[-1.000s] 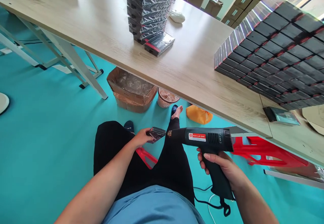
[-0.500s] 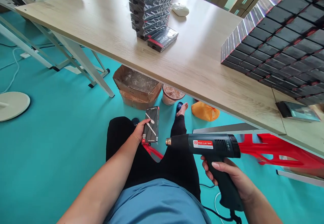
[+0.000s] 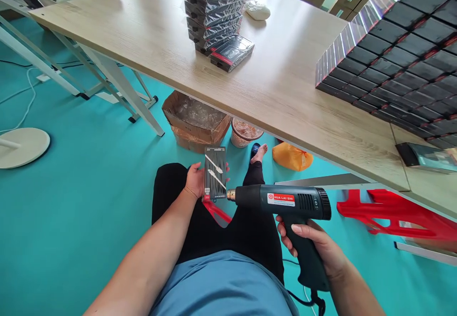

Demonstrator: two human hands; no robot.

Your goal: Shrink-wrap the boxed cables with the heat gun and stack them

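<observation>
My left hand (image 3: pixel 195 181) supports a flat black box (image 3: pixel 215 173) with white cable pictures from beneath, its fingertips showing past the box's right edge. The box lies face up above my lap. Wrapped round the handle of a dark heat gun (image 3: pixel 282 199) is my right hand (image 3: pixel 314 242). The gun's metal nozzle points left, and its tip is close to the lower right edge of the box. On the table (image 3: pixel 285 83) stands a tall stack of film-wrapped boxes (image 3: pixel 217 11), with one wrapped box (image 3: pixel 233 52) at its foot.
A large block of black boxes (image 3: pixel 392 59) fills the table's right side, near a single box (image 3: pixel 426 156). Below the table are a carton (image 3: pixel 196 121) of clear film, a bin (image 3: pixel 244 133), an orange bag (image 3: pixel 293 156) and a red plastic piece (image 3: pixel 392 213). A cord hangs from the gun.
My left hand has moved from gripping the box's left edge to lying under it, fingers spread. The heat gun has moved left, bringing its nozzle nearer the box.
</observation>
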